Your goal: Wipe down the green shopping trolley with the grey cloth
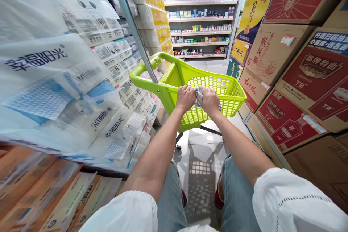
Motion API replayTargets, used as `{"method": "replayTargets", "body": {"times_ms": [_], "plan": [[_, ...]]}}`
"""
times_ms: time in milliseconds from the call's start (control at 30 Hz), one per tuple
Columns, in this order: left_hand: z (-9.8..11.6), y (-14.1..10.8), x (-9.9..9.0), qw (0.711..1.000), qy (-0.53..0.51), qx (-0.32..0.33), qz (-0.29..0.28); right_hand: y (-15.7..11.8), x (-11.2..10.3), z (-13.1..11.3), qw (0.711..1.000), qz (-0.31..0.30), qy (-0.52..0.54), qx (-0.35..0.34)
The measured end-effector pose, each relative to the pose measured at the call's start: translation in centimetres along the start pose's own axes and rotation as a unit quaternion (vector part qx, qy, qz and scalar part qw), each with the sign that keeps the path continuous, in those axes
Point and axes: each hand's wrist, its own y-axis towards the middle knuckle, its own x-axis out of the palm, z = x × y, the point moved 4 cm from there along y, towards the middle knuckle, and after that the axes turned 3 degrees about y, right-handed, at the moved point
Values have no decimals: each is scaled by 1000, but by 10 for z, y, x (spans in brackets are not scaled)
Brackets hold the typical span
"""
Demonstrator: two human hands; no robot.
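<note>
A small lime-green plastic shopping cart stands sideways in front of me on a wheeled frame. Over its near rim curl the fingers of my left hand, closed on the edge. Right beside it, my right hand is closed on a grey-and-white striped cloth, pressed against the same rim. Part of the cloth shows below that hand, through or along the basket's lattice side. My palms hide the rest of it. A grey metal pole rises from the handle end of the cart.
Packs of tissue paper are stacked along the left, with orange packs lower down. Liquor cartons line the right side. Shelves of small boxes and bottles stand at the aisle's far end. Pale floor tiles lie beneath the cart.
</note>
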Motion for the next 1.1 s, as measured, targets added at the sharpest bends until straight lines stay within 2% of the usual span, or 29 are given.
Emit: {"method": "replayTargets", "body": {"times_ms": [100, 233, 333, 467, 567, 700, 900, 1000, 1100], "plan": [[-1, -1, -2, 1000, -3, 1, 2, -3, -7, 24, 1000, -3, -19, 15], [3, 1, -3, 1000, -12, -8, -5, -5, -16, 49, 996, 3, -40, 79], [7, 2, -3, 1000, -17, -16, -8, -4, -16, 38, 996, 7, -35, 85], [8, 1, -2, 1000, -10, -20, -11, -1, -8, 0, 999, 1, -2, 36], [3, 0, -3, 1000, -15, -20, -17, -1, -3, -11, 1000, -4, 8, 21], [-2, -1, -5, 1000, -12, -12, -14, -3, -5, 8, 1000, -15, -7, 6], [-9, -1, -6, 1000, -24, -14, -8, -9, -18, 56, 997, -17, -45, 53], [-18, -2, -8, 999, -22, -21, -10, -11, -20, 56, 998, -22, -47, 44], [-25, -4, -14, 999, -19, -44, -12, -12, -16, 41, 998, -22, -45, 32]]}}
